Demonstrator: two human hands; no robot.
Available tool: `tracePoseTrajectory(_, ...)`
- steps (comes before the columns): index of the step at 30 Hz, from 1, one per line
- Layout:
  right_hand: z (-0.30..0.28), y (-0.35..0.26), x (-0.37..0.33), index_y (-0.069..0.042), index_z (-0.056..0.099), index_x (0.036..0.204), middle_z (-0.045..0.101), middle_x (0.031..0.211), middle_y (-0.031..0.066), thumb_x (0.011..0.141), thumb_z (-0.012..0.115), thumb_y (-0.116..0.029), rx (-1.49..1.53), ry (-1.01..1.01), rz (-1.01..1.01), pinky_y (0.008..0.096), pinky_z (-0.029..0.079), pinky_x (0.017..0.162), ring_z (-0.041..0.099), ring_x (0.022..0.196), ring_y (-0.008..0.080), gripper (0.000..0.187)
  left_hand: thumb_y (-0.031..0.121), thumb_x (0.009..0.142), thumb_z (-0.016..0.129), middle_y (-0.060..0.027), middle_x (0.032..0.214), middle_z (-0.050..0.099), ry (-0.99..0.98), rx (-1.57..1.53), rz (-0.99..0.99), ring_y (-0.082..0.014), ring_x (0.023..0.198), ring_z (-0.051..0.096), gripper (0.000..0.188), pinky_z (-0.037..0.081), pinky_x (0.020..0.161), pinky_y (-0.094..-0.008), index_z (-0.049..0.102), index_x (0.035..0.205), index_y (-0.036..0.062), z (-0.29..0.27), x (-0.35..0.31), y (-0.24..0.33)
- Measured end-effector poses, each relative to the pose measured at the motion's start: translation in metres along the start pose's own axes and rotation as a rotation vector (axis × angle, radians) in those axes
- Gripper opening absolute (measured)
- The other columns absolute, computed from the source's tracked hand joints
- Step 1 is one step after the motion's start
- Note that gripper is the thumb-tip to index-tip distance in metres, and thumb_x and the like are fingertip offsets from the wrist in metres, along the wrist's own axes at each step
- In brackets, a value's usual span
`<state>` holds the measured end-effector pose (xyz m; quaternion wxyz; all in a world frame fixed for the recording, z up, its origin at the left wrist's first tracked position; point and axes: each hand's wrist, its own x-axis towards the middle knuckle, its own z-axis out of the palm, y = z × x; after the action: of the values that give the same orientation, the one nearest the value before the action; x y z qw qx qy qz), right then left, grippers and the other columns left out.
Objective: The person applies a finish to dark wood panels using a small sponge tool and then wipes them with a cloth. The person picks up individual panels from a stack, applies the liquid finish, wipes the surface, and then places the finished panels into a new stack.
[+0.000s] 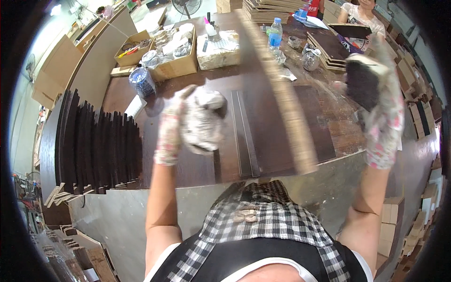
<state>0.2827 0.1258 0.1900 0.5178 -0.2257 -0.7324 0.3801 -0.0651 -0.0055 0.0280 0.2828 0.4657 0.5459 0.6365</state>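
Note:
My left hand [170, 129], in a pale floral-patterned glove, is closed around a crumpled whitish cloth rag [203, 124] above the table. At the right my raised right hand [386, 127], gloved alike, grips a thick pad with a dark brown face and pale back [364, 82]; its exact kind I cannot make out. Between my hands a dark brown board with a pale raw edge [284, 96] stands tilted on edge, smeared by motion. Neither hand visibly touches it. Narrow dark strips [243, 134] lie on the table [128, 108] left of the board.
Many dark panels [96, 145] stand in a row at the left. Behind are a cardboard box of supplies [174, 70], a wrapped block [218, 56], a water bottle [275, 35], a jar [311, 58] and stacked boards [327, 49]. Another person [364, 19] is at the far right.

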Motion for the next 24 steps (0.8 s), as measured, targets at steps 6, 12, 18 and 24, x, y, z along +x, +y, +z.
tracePoseTrajectory(6, -0.006, 0.106, -0.054, -0.003, 0.039, 0.152, 0.052, 0.140, 0.0159, 0.093, 0.068, -0.032, 0.313, 0.065, 0.360, 0.0421, 0.058, 0.094, 0.061, 0.119, 0.0252, 0.072, 0.050, 0.102, 0.054, -0.0096, 0.130, 0.063, 0.152, -0.061, -0.186, -0.0186, 0.116, 0.059, 0.064, 0.043, 0.107, -0.0335, 0.056, 0.138, -0.0017, -0.074, -0.020, 0.031)
tracePoseTrajectory(12, -0.020, 0.160, -0.113, -0.002, 0.054, 0.141, 0.062, 0.128, 0.0080, 0.097, 0.059, -0.002, 0.256, 0.117, 0.550, 0.0285, 0.052, 0.095, 0.059, 0.115, 0.0149, 0.044, 0.029, 0.093, 0.071, 0.0046, 0.101, 0.062, 0.292, -0.035, -0.441, -0.0055, 0.086, 0.054, 0.065, 0.045, 0.079, -0.0210, 0.048, 0.146, -0.0022, -0.055, -0.058, -0.030)
tracePoseTrajectory(18, -0.019, 0.155, -0.138, -0.002, 0.060, 0.132, 0.062, 0.124, 0.0086, 0.088, 0.067, 0.003, -0.256, -0.012, 0.297, 0.0322, 0.046, 0.102, 0.059, 0.116, 0.0182, 0.045, 0.017, 0.096, 0.068, -0.0126, 0.124, 0.065, 0.128, 0.029, -0.462, -0.0154, 0.106, 0.062, 0.059, 0.048, 0.095, -0.0273, 0.045, 0.145, -0.0080, 0.029, -0.053, -0.123)
tracePoseTrajectory(24, -0.008, 0.153, -0.191, -0.006, 0.063, 0.127, 0.063, 0.122, 0.0131, 0.079, 0.075, -0.005, -0.775, -0.113, 0.015, 0.0416, 0.050, 0.098, 0.060, 0.113, 0.0305, 0.049, 0.021, 0.094, 0.069, -0.0105, 0.102, 0.069, -0.116, 0.570, -0.347, -0.0135, 0.091, 0.060, 0.065, 0.050, 0.086, -0.0287, 0.044, 0.149, -0.0013, 0.075, -0.039, -0.104)
